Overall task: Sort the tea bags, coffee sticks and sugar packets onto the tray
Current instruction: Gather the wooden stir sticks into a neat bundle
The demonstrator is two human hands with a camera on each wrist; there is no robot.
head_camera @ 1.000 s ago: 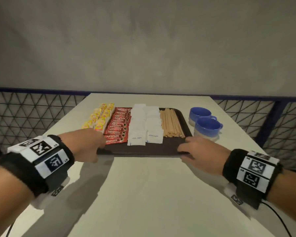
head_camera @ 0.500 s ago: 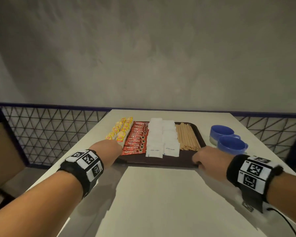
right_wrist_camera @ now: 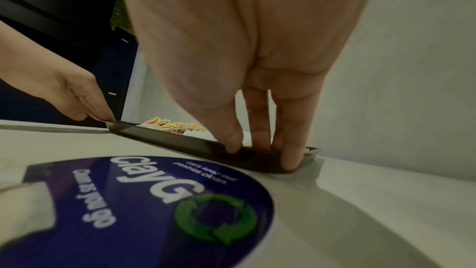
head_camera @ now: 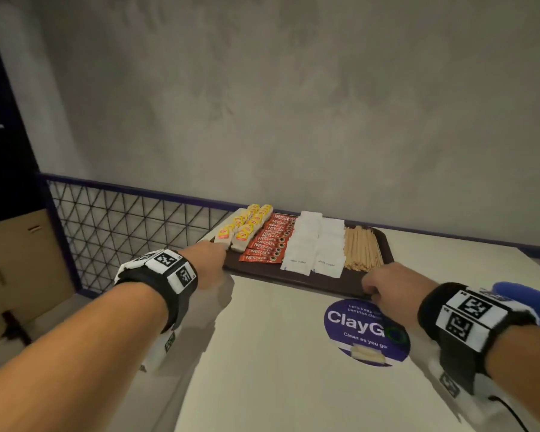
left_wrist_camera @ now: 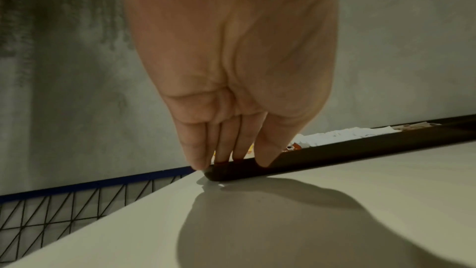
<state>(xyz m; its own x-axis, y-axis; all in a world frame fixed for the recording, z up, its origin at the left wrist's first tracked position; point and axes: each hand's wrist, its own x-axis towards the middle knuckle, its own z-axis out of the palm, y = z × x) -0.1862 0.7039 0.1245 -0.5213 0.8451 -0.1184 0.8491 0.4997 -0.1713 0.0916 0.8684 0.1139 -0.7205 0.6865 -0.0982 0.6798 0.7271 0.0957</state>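
Left wrist view: the left hand [left_wrist_camera: 231, 80] is recorded at the near left corner of the tray [left_wrist_camera: 360, 150], thumb laid on the near rim and fingers [left_wrist_camera: 195, 150] closed together over the corner, so the tray is taken as pinched there. Right wrist view: the right hand [right_wrist_camera: 247, 64] is recorded at the near right corner, thumb on the near rim and fingers curled over it onto the inside, the rim being gripped between them. Between the two grips the tray is seen flat on the table [head_camera: 293, 369], its long axis running from one grip to the other and its short axis pointing away toward the wall; its left end lies close to the table's left edge. Beyond the grips, items are entered from the left grip toward the right: tea bags [head_camera: 247, 227] in two files, coffee sticks [head_camera: 270, 241] overlapped in one file, sugar packets [head_camera: 315, 244] in two files, wooden stirrers [head_camera: 360, 249] in a bundle. All files are laid lengthwise away from the grips. No loose packet is visible on the table, so sorting is judged complete, with only placing of the tray left, if anything. Nearer than the right grip, a round sticker [head_camera: 365, 332] is noted; outside that grip, a blue cup [head_camera: 524, 299].
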